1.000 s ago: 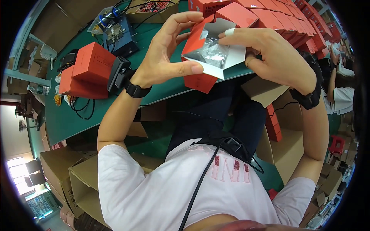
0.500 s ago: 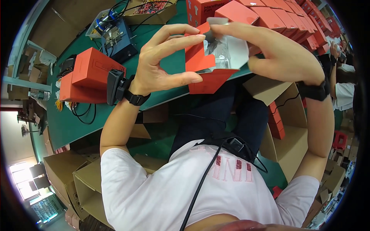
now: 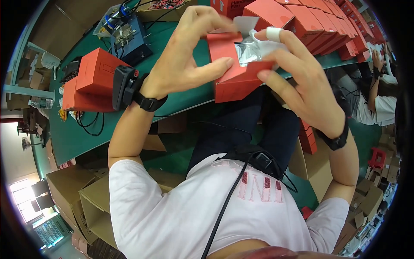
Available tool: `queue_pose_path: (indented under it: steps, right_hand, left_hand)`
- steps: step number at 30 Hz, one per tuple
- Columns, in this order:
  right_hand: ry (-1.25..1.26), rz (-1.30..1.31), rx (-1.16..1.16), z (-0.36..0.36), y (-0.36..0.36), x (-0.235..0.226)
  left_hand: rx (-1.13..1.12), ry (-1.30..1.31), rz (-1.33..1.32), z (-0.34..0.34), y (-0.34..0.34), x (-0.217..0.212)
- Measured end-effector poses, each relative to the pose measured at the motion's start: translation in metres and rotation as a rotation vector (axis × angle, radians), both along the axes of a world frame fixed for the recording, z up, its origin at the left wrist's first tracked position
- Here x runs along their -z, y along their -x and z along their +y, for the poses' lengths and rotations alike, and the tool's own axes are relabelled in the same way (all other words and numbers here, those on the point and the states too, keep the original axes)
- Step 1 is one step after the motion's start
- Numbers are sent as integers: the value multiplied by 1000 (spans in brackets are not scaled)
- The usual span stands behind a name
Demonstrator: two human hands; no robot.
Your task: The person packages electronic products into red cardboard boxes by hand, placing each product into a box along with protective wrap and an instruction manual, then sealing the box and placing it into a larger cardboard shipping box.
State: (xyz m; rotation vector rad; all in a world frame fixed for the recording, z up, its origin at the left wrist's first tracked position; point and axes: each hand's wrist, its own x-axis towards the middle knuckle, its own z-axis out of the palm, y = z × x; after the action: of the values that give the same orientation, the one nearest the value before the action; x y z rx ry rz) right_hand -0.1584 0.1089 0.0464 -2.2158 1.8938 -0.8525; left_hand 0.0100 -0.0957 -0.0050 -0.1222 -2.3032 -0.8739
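One open red box (image 3: 237, 90), upper centre of the frame, two hands attending.
Left hand (image 3: 183, 58): is spanning the box, its thumb resting on a red panel and its blurred fingers curling at the far edge. Right hand (image 3: 304, 80): is spreading its fingers around the opening, thumb touching the near side, one finger wearing a white wrap (image 3: 274, 33); whether it is gripping cannot be told. Clear-wrapped item (image 3: 249, 52): is sitting inside the box. Green tabletop (image 3: 82, 140): is carrying two red boxes (image 3: 95, 73) at left, a blue fixture (image 3: 137, 48) at upper left, and rows of red boxes (image 3: 304, 23) at upper right.
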Motion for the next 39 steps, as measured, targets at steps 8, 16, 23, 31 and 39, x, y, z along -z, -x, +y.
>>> queue_pose_path:
  steps: [8, 16, 23, 31, 39]
  right_hand:
    - [351, -515, 473, -35, -42, 10]
    - [444, -492, 320, -37, -44, 51]
    - [343, -1056, 167, -41, -43, 49]
    - [249, -284, 100, -40, -16, 46]
    - [176, -789, 236, -41, -31, 43]
  left_hand:
    - [-285, 105, -49, 32, -3, 1]
    - [-336, 267, -88, 44, -21, -5]
    - [-275, 117, -22, 33, -25, 5]
    - [-376, 87, 22, 51, -13, 12]
    - [-422, 112, 268, 57, -4, 34]
